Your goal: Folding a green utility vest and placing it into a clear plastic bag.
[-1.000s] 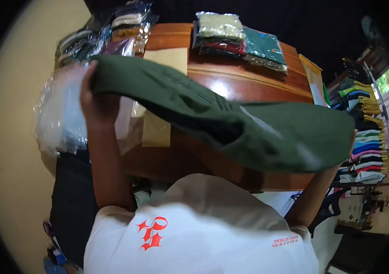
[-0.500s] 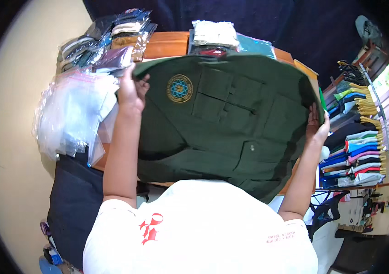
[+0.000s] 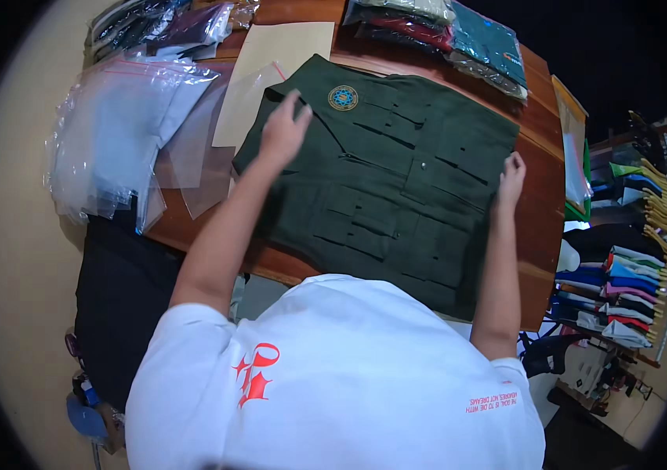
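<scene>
A dark green multi-pocket vest with a round gold-and-blue emblem lies spread sideways on the wooden table. Its shoulder end is to the left, its hem to the right, and its lower part reaches the near table edge by my body. Over the vest's left end, my left hand is open, thumb and fingers apart, slightly blurred. At the right edge, my right hand has curled fingers closed on the hem; the cloth between them is mostly hidden.
Clear plastic bags are piled at the left, beside a beige sheet. Bagged folded garments lie at the table's back, more at the far left. Clothes on hangers stand at the right; dark cloth hangs at the lower left.
The vest has come down from being held up between both hands and now lies on the table. My left hand has let go and moved right; my right hand has shifted slightly left.
</scene>
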`<action>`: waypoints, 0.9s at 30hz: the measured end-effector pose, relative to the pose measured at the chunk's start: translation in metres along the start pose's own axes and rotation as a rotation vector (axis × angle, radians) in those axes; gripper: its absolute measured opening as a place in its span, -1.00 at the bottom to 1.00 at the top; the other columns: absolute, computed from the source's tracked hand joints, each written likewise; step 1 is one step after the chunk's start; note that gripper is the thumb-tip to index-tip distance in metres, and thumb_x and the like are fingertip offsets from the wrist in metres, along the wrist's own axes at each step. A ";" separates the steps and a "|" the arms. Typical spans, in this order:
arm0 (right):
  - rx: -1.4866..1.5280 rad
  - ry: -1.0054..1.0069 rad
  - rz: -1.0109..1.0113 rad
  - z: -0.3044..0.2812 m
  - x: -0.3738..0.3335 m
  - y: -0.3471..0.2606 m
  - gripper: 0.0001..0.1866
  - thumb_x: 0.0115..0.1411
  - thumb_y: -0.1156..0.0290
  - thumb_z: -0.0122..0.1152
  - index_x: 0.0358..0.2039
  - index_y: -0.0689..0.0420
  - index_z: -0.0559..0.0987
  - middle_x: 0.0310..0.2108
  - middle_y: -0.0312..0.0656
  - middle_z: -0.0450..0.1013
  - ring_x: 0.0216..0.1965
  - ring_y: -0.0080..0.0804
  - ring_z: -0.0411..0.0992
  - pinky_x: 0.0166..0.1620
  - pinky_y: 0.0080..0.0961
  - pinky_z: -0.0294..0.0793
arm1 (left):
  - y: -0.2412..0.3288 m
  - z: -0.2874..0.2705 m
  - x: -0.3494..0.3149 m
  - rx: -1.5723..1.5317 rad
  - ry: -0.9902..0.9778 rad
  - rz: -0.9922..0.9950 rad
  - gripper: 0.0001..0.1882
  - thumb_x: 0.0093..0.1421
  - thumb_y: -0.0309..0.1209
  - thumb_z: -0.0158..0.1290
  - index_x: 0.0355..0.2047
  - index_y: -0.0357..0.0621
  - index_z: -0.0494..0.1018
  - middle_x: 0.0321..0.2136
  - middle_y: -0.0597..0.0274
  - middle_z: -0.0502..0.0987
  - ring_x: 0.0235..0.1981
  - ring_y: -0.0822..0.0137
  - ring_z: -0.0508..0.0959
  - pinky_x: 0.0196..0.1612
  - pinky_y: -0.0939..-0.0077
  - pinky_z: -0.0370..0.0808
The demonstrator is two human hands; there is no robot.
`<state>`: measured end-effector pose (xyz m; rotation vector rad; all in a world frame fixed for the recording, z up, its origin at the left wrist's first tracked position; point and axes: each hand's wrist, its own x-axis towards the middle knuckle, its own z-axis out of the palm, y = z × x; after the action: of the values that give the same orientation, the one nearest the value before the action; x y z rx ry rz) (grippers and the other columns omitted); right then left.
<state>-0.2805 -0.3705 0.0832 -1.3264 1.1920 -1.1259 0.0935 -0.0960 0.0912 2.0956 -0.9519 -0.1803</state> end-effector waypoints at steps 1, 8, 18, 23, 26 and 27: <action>-0.213 -0.038 -0.163 0.009 -0.029 0.004 -0.55 0.37 0.34 0.10 0.22 0.22 0.39 0.25 -0.05 0.35 0.29 -0.20 0.29 0.32 -0.39 0.21 | 0.003 0.006 -0.029 0.124 -0.013 0.202 -0.43 0.34 -0.13 -0.02 0.30 -0.05 0.28 0.25 -0.05 0.37 0.29 -0.10 0.33 0.31 0.00 0.23; -1.154 -0.631 -0.552 -0.003 -0.167 0.043 -0.23 0.24 -0.04 0.20 0.39 -0.04 0.25 0.48 -0.19 0.02 0.50 -0.09 -0.11 0.43 0.21 -0.19 | -0.020 0.014 -0.157 0.550 -0.396 0.301 -0.38 0.34 0.03 -0.05 0.38 0.29 0.22 0.44 0.21 0.08 0.44 -0.05 0.05 0.39 -0.23 0.01; -1.439 -0.145 -0.017 -0.058 -0.106 0.044 -0.29 0.37 -0.07 -0.02 0.44 -0.05 0.15 0.51 -0.14 -0.12 0.52 -0.06 -0.22 0.31 0.54 -0.25 | -0.051 -0.021 -0.134 0.742 -0.169 0.081 -0.38 0.33 -0.11 -0.01 0.37 0.08 0.21 0.44 0.19 0.06 0.44 -0.06 0.04 0.29 -0.42 0.03; -1.015 -0.532 -0.567 0.089 -0.124 0.042 -0.24 0.25 -0.04 0.19 0.38 -0.01 0.26 0.41 -0.15 0.15 0.48 -0.10 -0.02 0.40 0.32 -0.18 | -0.003 0.064 -0.078 0.456 -0.363 0.493 -0.38 0.33 0.00 -0.03 0.38 0.36 0.19 0.43 0.21 0.10 0.44 -0.03 0.06 0.36 -0.33 0.03; -1.257 -0.584 -0.555 0.118 -0.092 0.047 -0.21 0.28 -0.19 0.05 0.40 -0.03 0.22 0.42 -0.19 0.14 0.48 -0.11 -0.04 0.39 0.33 -0.16 | -0.012 0.085 -0.035 0.490 -0.387 0.456 -0.36 0.34 0.08 -0.08 0.39 0.36 0.17 0.46 0.26 0.04 0.46 -0.01 0.02 0.37 -0.35 -0.01; -1.239 -0.590 -0.601 0.113 -0.078 0.049 -0.22 0.28 -0.18 0.07 0.40 -0.04 0.24 0.44 -0.17 0.11 0.49 -0.13 -0.05 0.40 0.29 -0.16 | -0.025 0.080 -0.019 0.528 -0.357 0.432 -0.37 0.34 0.08 -0.08 0.39 0.35 0.18 0.46 0.26 0.04 0.46 -0.01 0.02 0.36 -0.36 0.00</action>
<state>-0.1788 -0.2846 0.0235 -2.8392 1.0289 -0.1555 0.0611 -0.1226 0.0166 2.2968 -1.8021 -0.0837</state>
